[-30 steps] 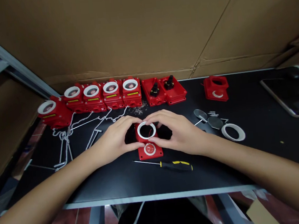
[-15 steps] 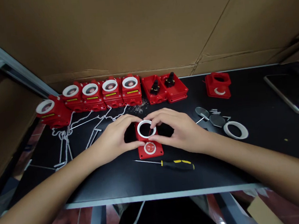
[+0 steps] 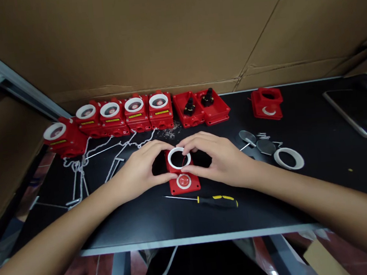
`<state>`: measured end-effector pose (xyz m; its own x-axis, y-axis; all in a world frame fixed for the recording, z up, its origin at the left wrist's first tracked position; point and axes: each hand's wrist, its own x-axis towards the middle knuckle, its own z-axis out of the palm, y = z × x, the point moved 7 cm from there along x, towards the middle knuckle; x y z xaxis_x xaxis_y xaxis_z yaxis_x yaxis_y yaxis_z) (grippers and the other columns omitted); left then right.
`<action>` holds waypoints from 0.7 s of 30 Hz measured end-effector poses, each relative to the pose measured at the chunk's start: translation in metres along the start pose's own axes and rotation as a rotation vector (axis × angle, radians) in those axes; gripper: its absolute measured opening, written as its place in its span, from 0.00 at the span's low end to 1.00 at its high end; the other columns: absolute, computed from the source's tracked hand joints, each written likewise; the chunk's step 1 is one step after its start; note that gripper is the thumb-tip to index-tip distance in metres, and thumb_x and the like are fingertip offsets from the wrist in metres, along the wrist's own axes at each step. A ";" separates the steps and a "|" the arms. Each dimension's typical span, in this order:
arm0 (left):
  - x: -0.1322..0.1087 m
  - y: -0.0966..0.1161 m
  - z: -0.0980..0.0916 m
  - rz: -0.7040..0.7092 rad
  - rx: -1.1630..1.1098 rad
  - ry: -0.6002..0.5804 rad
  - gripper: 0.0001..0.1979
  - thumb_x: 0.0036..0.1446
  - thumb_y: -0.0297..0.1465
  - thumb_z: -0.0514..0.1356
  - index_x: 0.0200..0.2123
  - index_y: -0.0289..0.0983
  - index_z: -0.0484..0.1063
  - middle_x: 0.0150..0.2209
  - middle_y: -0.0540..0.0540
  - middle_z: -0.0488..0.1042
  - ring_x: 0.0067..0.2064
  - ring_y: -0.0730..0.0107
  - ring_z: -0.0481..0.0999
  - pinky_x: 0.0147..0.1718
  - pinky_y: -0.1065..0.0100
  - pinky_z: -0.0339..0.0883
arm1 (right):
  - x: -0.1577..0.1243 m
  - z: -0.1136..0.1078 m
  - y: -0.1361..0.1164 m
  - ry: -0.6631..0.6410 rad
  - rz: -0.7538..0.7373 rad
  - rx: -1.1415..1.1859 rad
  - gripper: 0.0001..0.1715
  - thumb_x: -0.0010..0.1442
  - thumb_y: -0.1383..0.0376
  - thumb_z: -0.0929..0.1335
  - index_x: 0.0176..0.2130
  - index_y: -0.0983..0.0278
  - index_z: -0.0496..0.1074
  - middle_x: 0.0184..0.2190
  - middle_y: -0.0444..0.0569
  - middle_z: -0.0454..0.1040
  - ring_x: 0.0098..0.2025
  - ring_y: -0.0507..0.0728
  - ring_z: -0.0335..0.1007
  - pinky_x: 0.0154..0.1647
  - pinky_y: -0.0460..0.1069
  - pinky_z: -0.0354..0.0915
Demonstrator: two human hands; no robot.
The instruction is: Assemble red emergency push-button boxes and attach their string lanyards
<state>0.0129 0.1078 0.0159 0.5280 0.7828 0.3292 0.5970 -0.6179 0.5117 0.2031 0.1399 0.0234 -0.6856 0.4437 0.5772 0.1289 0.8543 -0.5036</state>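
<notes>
The left hand is clamped on the red cover, the right hand on the white ring atop it. A screwdriver lies nearby.

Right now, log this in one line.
left hand: at red cover edge; right hand: fingertips on white ring; white ring: on red cover; screwdriver: lying in front

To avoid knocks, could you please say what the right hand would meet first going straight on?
The right hand would likely meet the round white plastic ring on the red boxy housing first, though they may be touching.
</notes>
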 end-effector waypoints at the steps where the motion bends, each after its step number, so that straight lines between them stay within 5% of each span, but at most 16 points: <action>1: 0.000 0.000 0.000 -0.002 0.001 -0.002 0.25 0.68 0.39 0.77 0.60 0.37 0.75 0.57 0.44 0.81 0.57 0.61 0.83 0.59 0.62 0.75 | 0.000 0.000 0.000 -0.006 0.013 0.002 0.16 0.73 0.58 0.78 0.52 0.62 0.74 0.54 0.51 0.85 0.53 0.57 0.83 0.56 0.54 0.79; 7: 0.000 -0.003 0.001 -0.030 0.005 -0.015 0.26 0.68 0.42 0.76 0.61 0.38 0.74 0.58 0.42 0.82 0.57 0.57 0.83 0.60 0.58 0.76 | 0.001 0.004 0.003 -0.060 0.099 -0.059 0.20 0.73 0.54 0.78 0.54 0.63 0.75 0.51 0.54 0.83 0.50 0.61 0.80 0.53 0.58 0.78; 12: 0.000 -0.004 0.001 -0.060 0.003 -0.021 0.26 0.68 0.43 0.76 0.61 0.39 0.74 0.58 0.42 0.82 0.58 0.55 0.83 0.60 0.57 0.76 | -0.004 0.006 0.005 -0.130 0.129 -0.069 0.37 0.72 0.49 0.78 0.68 0.65 0.71 0.63 0.62 0.76 0.62 0.66 0.76 0.64 0.64 0.78; 21: 0.000 0.000 0.000 -0.032 -0.003 -0.010 0.26 0.68 0.40 0.77 0.61 0.38 0.74 0.57 0.43 0.81 0.57 0.58 0.83 0.59 0.59 0.76 | -0.006 -0.007 0.003 -0.089 0.116 -0.098 0.21 0.76 0.51 0.75 0.53 0.65 0.77 0.57 0.59 0.77 0.57 0.62 0.79 0.59 0.61 0.80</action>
<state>0.0123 0.1076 0.0157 0.5150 0.8014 0.3043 0.6117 -0.5922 0.5245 0.2125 0.1416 0.0225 -0.7222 0.5186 0.4577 0.2770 0.8232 -0.4956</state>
